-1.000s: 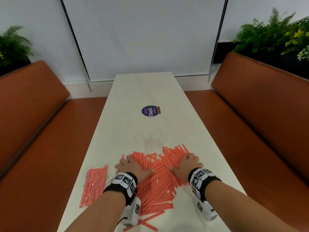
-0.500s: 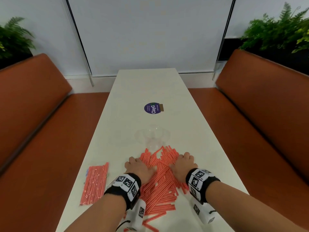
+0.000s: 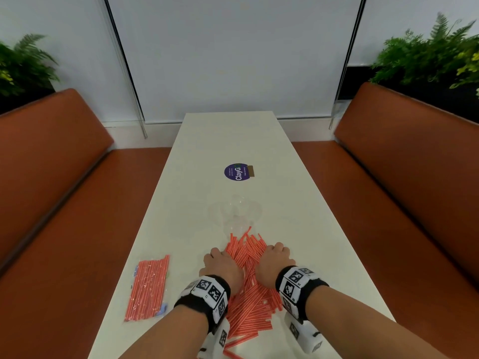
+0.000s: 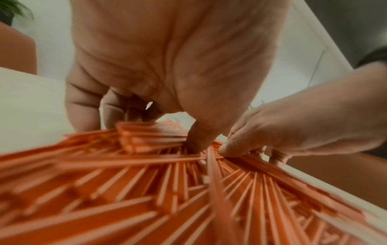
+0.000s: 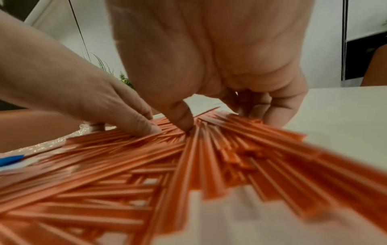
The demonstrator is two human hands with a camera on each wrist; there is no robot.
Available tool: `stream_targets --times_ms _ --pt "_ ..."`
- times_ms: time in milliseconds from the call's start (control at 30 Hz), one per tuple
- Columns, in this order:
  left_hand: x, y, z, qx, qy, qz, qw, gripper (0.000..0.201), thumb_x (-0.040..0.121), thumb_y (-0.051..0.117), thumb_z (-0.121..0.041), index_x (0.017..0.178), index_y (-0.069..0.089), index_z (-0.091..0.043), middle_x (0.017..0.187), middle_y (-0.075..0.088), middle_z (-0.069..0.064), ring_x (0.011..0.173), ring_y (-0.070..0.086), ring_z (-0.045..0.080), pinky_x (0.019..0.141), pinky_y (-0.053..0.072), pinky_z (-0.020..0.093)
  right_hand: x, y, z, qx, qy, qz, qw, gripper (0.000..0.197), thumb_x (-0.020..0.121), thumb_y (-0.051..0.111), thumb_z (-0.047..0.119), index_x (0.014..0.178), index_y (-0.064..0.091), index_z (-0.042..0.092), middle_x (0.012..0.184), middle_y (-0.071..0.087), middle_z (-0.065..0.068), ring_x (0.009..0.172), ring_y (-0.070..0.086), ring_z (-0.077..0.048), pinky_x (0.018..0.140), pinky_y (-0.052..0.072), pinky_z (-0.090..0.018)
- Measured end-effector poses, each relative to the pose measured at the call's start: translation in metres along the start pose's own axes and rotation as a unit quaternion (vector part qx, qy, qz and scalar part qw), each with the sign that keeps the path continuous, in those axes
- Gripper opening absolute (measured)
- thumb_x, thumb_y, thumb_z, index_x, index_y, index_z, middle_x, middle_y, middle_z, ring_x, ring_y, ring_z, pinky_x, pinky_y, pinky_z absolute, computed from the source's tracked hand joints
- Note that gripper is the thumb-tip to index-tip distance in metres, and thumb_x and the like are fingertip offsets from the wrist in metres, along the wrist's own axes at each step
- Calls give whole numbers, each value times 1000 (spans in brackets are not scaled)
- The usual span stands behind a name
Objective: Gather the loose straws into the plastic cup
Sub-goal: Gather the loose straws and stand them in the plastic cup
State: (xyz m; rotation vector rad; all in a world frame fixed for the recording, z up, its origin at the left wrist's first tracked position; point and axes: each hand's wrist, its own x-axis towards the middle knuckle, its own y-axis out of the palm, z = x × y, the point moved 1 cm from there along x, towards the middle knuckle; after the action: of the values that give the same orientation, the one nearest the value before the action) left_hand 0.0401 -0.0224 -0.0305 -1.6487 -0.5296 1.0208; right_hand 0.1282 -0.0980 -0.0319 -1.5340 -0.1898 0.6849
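Observation:
A heap of loose orange-red straws (image 3: 248, 257) lies on the white table (image 3: 228, 141) close to me. A clear plastic cup (image 3: 237, 213) stands just beyond the heap, some straw ends touching its base. My left hand (image 3: 220, 263) grips the heap from its left side and my right hand (image 3: 276, 257) from its right. In the left wrist view the left hand (image 4: 159, 132) curls its fingers round a bunch of straws (image 4: 150, 137), thumb dug into the pile. In the right wrist view the right hand (image 5: 220, 116) curls round the straws (image 5: 220, 132) in the same way.
A sealed clear packet of straws (image 3: 147, 288) lies at the table's left edge. A purple round sticker (image 3: 237, 172) sits beyond the cup. Orange benches (image 3: 51, 193) (image 3: 414, 182) flank the narrow table, with plants behind them. Several stray straws (image 3: 233, 345) lie near my wrists.
Both hands have slid inward toward each other and their flat fingers have curled. The wide spread of straws is squeezed into a narrower heap between them.

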Motion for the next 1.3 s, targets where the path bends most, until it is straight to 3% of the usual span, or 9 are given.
stream_targets --times_ms 100,300,500,733,900,1000,1100,1167,1300 --pt "6 2 -1 22 6 13 1000 60 88 59 -24 138 33 -5 136 36 12 125 40 25 102 43 33 3 5 6 -16 34 10 999 48 89 52 18 133 38 6 134 39 -11 122 41 -25 98 41 -36" --pt "10 3 1 28 -20 17 999 49 91 52 -18 134 34 -5 135 40 13 124 44 25 101 42 32 9 8 0 -11 63 2 998 33 92 48 14 124 45 9 126 47 -10 114 48 -24 93 45 -34" --pt "13 -2 4 34 -41 34 998 50 89 51 -15 135 34 -2 138 42 14 127 42 26 104 38 33 14 4 -11 -7 69 4 998 34 90 50 16 122 44 7 126 46 -12 112 48 -24 91 47 -33" --pt "16 -9 10 -197 -61 44 977 43 95 49 -22 130 37 -1 131 55 15 118 57 30 99 48 37 17 -2 -11 22 62 13 998 37 89 50 13 125 42 6 127 50 -14 115 51 -28 98 46 -37" --pt "16 -17 19 -275 -45 45 959 37 94 39 -5 130 35 2 129 56 18 114 60 30 95 52 36 23 -10 -19 65 43 27 997 42 88 52 14 128 42 3 128 50 -15 114 55 -27 96 49 -34" --pt "16 -23 24 -321 -28 36 946 32 93 38 -3 125 36 1 114 59 14 100 61 27 83 52 34 26 -19 -24 128 37 21 991 36 89 50 13 123 43 5 126 52 -14 112 56 -26 94 50 -33" --pt "18 -23 28 -369 -18 30 929 28 92 38 1 119 39 3 88 49 7 79 51 19 68 44 29 27 -24 -27 170 32 26 985 28 91 45 11 118 42 5 121 57 -13 108 59 -27 94 51 -35" --pt "19 -24 31 -395 -21 27 918 19 91 38 3 109 39 -2 77 42 3 75 47 19 69 45 29 24 -29 -28 197 22 30 980 25 91 42 7 117 41 4 116 59 -13 103 61 -28 90 53 -35" --pt "16 -27 35 -437 -20 53 898 24 89 40 3 113 40 1 89 52 8 85 56 25 81 53 39 22 -58 -24 257 -43 16 965 20 94 40 5 113 39 1 93 53 -10 83 55 -25 69 46 -31"
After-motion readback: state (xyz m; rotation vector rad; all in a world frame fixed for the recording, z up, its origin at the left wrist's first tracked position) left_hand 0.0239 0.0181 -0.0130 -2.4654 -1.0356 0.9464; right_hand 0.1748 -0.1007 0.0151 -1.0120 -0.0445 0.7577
